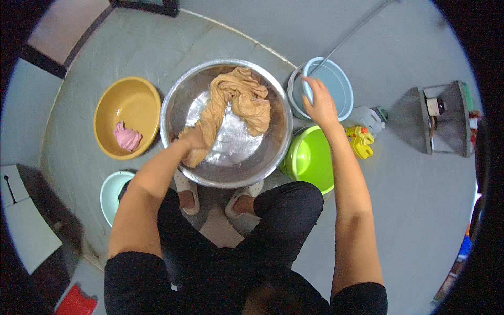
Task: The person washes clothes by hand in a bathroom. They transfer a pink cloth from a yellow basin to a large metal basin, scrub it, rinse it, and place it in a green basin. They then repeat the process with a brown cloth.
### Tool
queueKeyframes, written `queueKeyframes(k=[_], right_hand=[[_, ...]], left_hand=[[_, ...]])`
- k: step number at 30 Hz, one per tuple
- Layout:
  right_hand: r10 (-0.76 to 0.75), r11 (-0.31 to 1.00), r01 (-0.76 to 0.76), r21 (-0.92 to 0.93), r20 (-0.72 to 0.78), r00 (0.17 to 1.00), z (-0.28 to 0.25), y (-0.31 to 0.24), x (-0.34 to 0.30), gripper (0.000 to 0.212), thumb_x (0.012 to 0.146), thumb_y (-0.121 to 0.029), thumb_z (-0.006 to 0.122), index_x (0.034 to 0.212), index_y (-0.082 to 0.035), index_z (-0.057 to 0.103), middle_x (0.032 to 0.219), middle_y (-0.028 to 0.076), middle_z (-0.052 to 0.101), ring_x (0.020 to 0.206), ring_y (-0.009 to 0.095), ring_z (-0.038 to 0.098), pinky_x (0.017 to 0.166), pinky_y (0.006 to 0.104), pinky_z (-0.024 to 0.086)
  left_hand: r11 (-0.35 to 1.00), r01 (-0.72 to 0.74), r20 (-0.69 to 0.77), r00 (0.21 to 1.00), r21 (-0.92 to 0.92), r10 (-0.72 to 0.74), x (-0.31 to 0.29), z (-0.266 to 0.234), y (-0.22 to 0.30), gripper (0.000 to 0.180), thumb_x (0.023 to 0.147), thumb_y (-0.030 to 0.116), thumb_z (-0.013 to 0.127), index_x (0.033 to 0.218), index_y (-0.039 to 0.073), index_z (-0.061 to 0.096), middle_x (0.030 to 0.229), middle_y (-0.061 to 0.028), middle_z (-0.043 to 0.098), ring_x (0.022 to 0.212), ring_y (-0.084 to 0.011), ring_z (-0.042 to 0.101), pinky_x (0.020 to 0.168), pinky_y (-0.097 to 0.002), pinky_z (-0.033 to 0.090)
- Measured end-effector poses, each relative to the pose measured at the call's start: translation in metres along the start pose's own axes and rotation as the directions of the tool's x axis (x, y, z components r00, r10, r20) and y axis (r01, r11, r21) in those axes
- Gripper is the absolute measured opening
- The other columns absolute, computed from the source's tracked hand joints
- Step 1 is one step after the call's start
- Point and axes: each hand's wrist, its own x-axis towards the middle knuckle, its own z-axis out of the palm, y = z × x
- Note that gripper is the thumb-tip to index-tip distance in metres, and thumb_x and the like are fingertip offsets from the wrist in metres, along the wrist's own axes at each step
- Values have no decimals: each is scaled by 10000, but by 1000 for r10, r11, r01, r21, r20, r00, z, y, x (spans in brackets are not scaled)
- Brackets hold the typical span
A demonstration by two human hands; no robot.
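Note:
A twisted tan cloth (249, 107) lies in a wide metal basin (173, 79) in front of my feet. Its near-left end is gripped by my left hand (193, 142), closed around the fabric inside the basin's left side. Off to the right, my right hand (321, 105) is closed on the near-left rim of a light blue bucket (344, 86); the thumb is partly hidden. Beside that bucket, under my right forearm, stands a bright green bucket (304, 157), touching or nearly touching the metal basin.
A mustard-yellow basin (118, 100) at left holds a pink cloth (127, 137). Nearer me is a mint basin (109, 197). A thin grey rod or hose (357, 29) reaches into the blue bucket. Yellow bottles (362, 144), a clear jug (370, 119) and a grey corner shelf (446, 118) are at right.

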Motion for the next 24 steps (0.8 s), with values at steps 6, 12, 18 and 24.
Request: queueKeyframes(k=[6,12,18,24], right_hand=[[340,935,-331,-130,62,938,-26,41,-222,479,702,0,589,1156,-54,448,1122,195,481,1056,363,458,889,408,396],[729,682,-725,-96,174,662,5,-34,-496,492,689,-30,597,1158,-56,451,1155,207,465,1061,375,454,896,423,384],[751,658,-753,-12,92,654,41,-50,-573,193,704,-101,615,884,-33,621,960,203,600,892,341,577,779,396,453],[612,779,-455,432,-363,703,-60,-73,-368,157,743,-34,576,891,-27,629,854,131,624,801,240,607,720,311,465]], left_hand=[[939,-84,-98,988,333,123,-10,3,31,545,710,351,619,1165,71,509,1120,-180,548,1013,-311,549,853,-449,410],[850,-374,82,925,370,371,-55,-16,68,348,701,216,633,1039,138,606,948,-134,628,921,-308,586,819,-392,442],[721,-679,-117,712,138,693,-81,-47,112,377,716,195,626,1067,62,590,968,-171,621,902,-290,598,783,-357,469],[562,-825,-262,554,-48,790,-181,-80,176,308,805,120,579,1102,37,567,1032,-106,615,981,-178,571,835,-301,447]])
